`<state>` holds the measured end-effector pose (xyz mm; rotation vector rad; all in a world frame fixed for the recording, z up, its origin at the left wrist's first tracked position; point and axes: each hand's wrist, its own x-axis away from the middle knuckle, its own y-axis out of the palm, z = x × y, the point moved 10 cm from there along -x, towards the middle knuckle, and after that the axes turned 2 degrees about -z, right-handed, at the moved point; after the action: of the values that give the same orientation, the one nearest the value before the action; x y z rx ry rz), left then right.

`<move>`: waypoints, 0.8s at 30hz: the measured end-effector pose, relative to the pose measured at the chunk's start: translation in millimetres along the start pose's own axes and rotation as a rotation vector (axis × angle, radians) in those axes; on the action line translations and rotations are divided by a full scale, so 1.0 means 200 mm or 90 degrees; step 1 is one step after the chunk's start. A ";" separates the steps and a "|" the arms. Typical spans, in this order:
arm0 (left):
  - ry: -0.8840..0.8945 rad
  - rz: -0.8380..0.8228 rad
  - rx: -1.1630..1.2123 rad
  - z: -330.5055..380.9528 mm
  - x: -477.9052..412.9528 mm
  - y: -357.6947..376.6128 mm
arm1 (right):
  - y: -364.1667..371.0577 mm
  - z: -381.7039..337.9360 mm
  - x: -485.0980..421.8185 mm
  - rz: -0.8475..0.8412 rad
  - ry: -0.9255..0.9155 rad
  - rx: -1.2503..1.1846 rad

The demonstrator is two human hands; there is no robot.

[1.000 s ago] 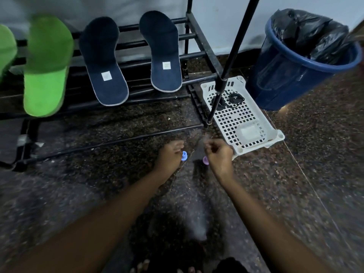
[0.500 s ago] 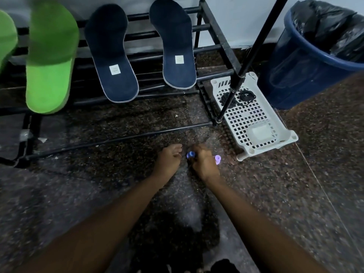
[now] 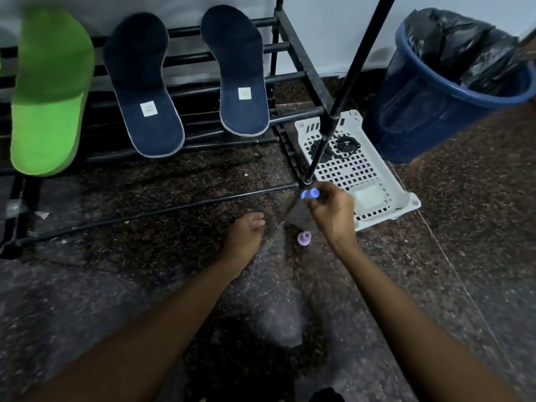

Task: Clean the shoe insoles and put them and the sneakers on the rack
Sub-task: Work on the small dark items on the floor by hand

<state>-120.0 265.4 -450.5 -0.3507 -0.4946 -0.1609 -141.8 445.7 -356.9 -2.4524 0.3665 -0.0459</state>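
Head view. Insoles?
> On the rack (image 3: pixel 311 74), laid across its black bars, heels toward the camera. Green insole (image 3: pixel 49 91) at left, navy insole (image 3: pixel 142 82) beside it, second navy insole (image 3: pixel 236 71) nearest the rack's end frame. None touching.

Hands?
> Right hand (image 3: pixel 333 216) pinches a small blue piece (image 3: pixel 310 194) at its fingertips, just in front of the rack's corner leg. Left hand (image 3: pixel 246 233) is low at the floor, fingers curled. Can't tell if it holds anything. Small purple piece (image 3: pixel 304 237) sits on the floor between them.

Floor, room?
> Dark speckled stone floor (image 3: pixel 145 285), pale glare patch (image 3: pixel 285 329) between the forearms. White slotted basket (image 3: pixel 388 214) on the floor just right of the rack, small black parts (image 3: pixel 348 145) inside. Blue bin (image 3: pixel 420 111) with black liner (image 3: pixel 464 44) beyond it, by a white wall (image 3: pixel 324 24).
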 end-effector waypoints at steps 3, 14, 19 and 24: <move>0.000 0.002 -0.004 0.01 -0.01 0.03 | -0.12 0.08 -0.12 0.051 0.020 0.010; 0.021 0.007 -0.023 0.05 -0.02 0.04 | -0.13 0.25 -0.40 0.002 0.043 0.110; 0.012 0.005 -0.017 0.05 -0.04 0.03 | -0.07 0.30 -0.44 -0.036 0.042 0.144; 0.012 0.007 -0.020 0.05 -0.03 0.02 | -0.04 0.36 -0.44 -0.061 0.062 0.173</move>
<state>-129.2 273.2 -447.3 -0.3829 -0.4714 -0.1610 -215.5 518.7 -403.7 -2.2008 0.2652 -0.2415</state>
